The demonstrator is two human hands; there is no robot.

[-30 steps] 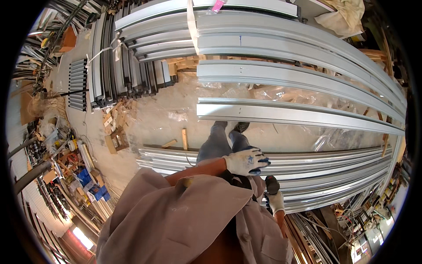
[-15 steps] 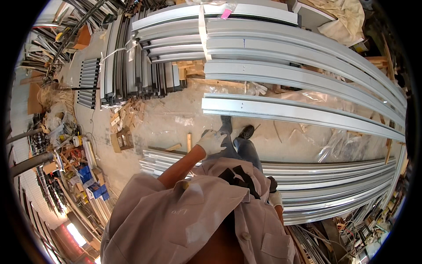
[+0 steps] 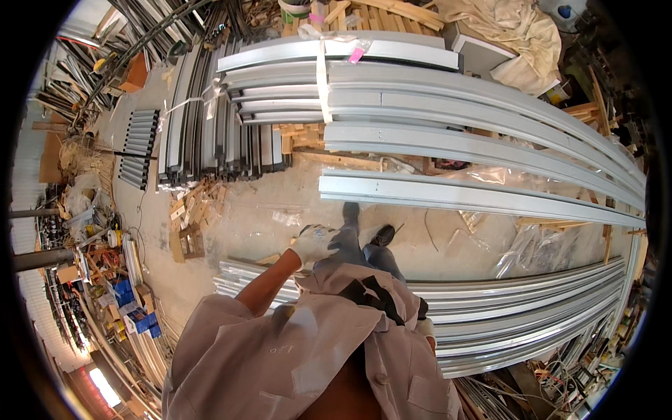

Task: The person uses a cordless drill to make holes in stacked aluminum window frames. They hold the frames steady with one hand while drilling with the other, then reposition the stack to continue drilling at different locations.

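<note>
My left hand (image 3: 315, 245), in a white work glove with grey finger coating, hangs in front of my left thigh. Its fingers are apart and nothing shows in them. Low at my right side, my right hand (image 3: 425, 326) is also gloved. Jacket cloth covers most of it, and a dark shape (image 3: 423, 308) lies against it; the fingers are hidden. Ahead of my shoes, the nearest long silver metal profile (image 3: 434, 187) runs off to the right. Several similar profiles (image 3: 420, 137) lie beyond it, the far ones crossed by a pale strap (image 3: 323, 80).
Beside and behind my legs lies a stack of silver profiles (image 3: 518, 294). Dark grey profiles (image 3: 203, 126) are bundled at the far left, near wood offcuts (image 3: 185, 227). Clear plastic film (image 3: 525, 252) is on the floor at right. A beige cloth (image 3: 518, 35) drapes at the back.
The view has shifted, so the profiles ahead sit lower and more wood shows behind them. My left hand has drawn a little left and down; my right hand is more covered by the jacket.
</note>
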